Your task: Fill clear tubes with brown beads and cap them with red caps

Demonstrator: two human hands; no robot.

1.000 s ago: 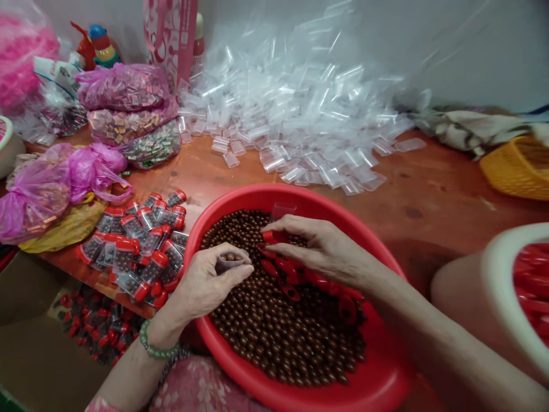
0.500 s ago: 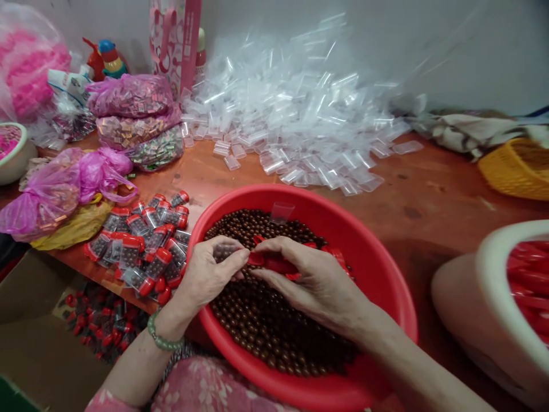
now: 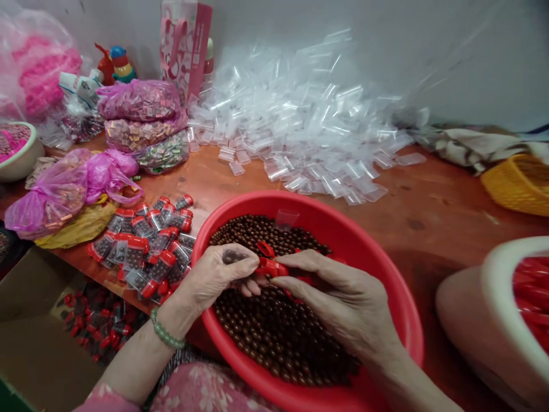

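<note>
My left hand [image 3: 223,272] holds a small clear case [image 3: 234,257] with brown beads inside, over the red basin [image 3: 274,197]. Thumb and forefinger of my right hand [image 3: 334,292] pinch a red cap [image 3: 272,267] at the case's open end; the cap's flap stands up. Dark brown beads [image 3: 274,337] fill much of the basin. An empty clear case [image 3: 286,218] lies on the beads near the far rim, and more red caps lie partly hidden behind my right hand.
Capped bead cases [image 3: 143,240] lie left of the basin, more in a box [image 3: 26,320] below. Clear cases [image 3: 300,131] are heaped behind. Pink bags [image 3: 141,109] stand back left. At right are a white tub [image 3: 467,297] of red caps and a yellow basket [image 3: 510,183].
The red cap now sits against the end of the case, with its flap showing. My right hand has turned slightly. The whole view has shifted a little.
</note>
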